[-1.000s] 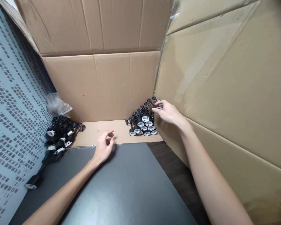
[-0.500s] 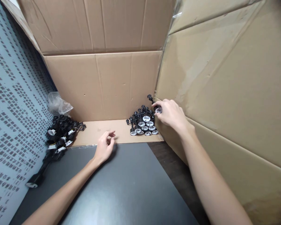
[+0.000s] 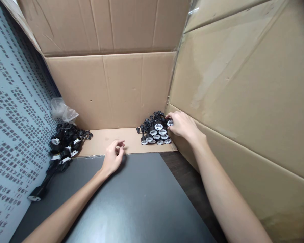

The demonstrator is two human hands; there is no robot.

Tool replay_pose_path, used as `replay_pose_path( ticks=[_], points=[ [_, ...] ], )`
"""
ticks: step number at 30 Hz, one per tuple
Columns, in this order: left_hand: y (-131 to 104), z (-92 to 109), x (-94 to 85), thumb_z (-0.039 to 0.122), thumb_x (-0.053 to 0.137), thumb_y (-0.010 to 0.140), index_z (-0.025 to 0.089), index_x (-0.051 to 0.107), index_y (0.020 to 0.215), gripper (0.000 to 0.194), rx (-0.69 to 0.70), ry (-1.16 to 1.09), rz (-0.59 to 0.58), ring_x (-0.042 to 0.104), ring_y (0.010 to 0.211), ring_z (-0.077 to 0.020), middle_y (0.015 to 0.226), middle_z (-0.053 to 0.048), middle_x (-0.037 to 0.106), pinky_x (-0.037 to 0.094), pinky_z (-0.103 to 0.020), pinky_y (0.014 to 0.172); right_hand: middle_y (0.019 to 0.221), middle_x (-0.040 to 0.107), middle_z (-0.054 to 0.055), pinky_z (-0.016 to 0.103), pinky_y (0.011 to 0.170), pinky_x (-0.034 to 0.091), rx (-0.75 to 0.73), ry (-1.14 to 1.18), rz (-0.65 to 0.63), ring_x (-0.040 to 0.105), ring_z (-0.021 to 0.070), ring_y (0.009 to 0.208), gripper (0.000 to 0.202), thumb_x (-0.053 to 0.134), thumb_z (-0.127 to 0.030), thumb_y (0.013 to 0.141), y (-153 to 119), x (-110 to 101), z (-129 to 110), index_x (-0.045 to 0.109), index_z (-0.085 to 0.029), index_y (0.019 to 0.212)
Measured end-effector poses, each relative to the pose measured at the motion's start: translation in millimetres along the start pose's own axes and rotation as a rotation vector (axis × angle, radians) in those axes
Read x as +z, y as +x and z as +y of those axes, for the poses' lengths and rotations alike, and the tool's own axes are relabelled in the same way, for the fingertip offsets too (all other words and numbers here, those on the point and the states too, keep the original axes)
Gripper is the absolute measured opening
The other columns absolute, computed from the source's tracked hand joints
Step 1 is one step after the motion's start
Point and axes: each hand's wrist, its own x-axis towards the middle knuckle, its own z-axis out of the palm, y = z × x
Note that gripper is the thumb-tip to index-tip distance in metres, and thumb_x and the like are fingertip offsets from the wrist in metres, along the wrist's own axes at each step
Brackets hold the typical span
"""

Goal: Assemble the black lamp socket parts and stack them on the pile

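My right hand (image 3: 183,126) has its fingers closed round a black part with a white round end (image 3: 170,123), at the upper right of a stacked pile of similar black parts (image 3: 153,132). The part's other end is lost among the pile. Over the front edge of the cardboard strip, my left hand (image 3: 113,156) rests with curled fingers apart and nothing between them. A looser heap of black parts (image 3: 66,143) lies at the left, with one long black part (image 3: 38,193) in front of it.
Cardboard walls stand at the back (image 3: 111,91) and right (image 3: 243,91). A blue-white printed sheet (image 3: 10,111) rises at the left, with a clear plastic bag (image 3: 63,109) beside it. The dark grey board (image 3: 139,195) lies in front.
My right hand has lowered the black part onto the pile; its thin end, earlier raised above the pile, has come down. My left hand has stayed in place.
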Motion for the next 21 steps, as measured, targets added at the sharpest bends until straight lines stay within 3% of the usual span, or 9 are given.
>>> replay_pose_path(
  ticks=[12, 21],
  points=[
    [-0.3, -2.1, 0.7, 0.017, 0.047, 0.086, 0.016, 0.063, 0.104, 0.024, 0.002, 0.009, -0.007, 0.064, 0.065, -0.0121, 0.091, -0.005, 0.069, 0.051, -0.025, 0.061, 0.118, 0.061, 0.018, 0.042, 0.084, 0.047, 0.059, -0.089, -0.22, 0.054, 0.0319, 0.116, 0.045, 0.049, -0.005, 0.079, -1.7, 7.5, -9.1, 0.056, -0.014, 0.123],
    [-0.4, -2.9, 0.9, 0.017, 0.046, 0.087, 0.016, 0.062, 0.104, 0.024, -0.012, -0.001, -0.016, 0.062, 0.062, -0.011, 0.09, -0.005, 0.068, 0.049, -0.024, 0.059, 0.12, 0.061, 0.017, 0.038, 0.088, 0.047, 0.081, -0.075, -0.317, 0.056, 0.029, 0.118, 0.047, 0.049, -0.002, 0.081, -1.3, 10.8, -10.1, 0.055, -0.016, 0.126]
  ],
)
